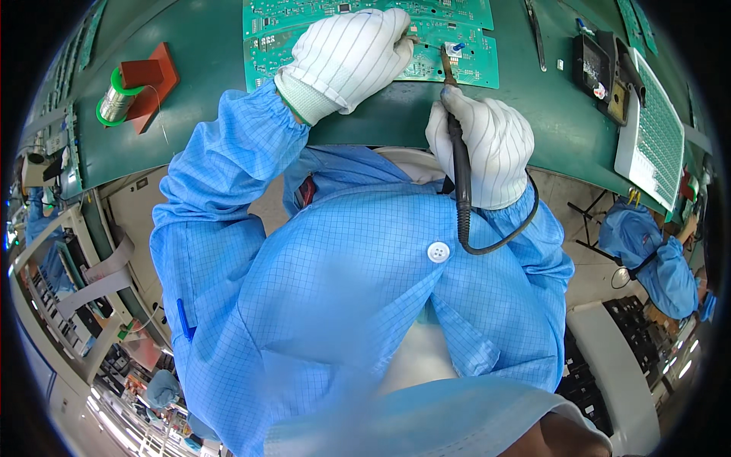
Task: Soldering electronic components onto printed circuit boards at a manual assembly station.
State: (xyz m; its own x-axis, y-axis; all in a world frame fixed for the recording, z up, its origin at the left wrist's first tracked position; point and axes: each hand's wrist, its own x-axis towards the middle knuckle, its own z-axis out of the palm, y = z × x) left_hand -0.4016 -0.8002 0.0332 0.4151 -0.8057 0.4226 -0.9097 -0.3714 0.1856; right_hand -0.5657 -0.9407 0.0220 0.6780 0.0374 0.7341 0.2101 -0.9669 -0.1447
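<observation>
A green circuit board (pixel 481 67) lies at the far edge of the view on the green bench mat. My right hand (pixel 487 145), in a white striped glove, is wrapped round the black handle of a soldering iron (pixel 461 164). The iron's tip reaches over the board beside a small white part with a blue top (pixel 454 49); whether it touches cannot be made out. My left hand (pixel 350 59), gloved too, rests over the board's left part. Its fingers are pinched together just left of the iron's tip, and what they hold, if anything, is too small to name.
A solder wire spool (pixel 116 99) sits on a red stand (pixel 156 80) at the left. To the right lie tweezers (pixel 536 34), a black soldering iron holder (pixel 598 68) and a white-framed tray (pixel 655 129). A co-worker in blue (pixel 647 251) is at the far right.
</observation>
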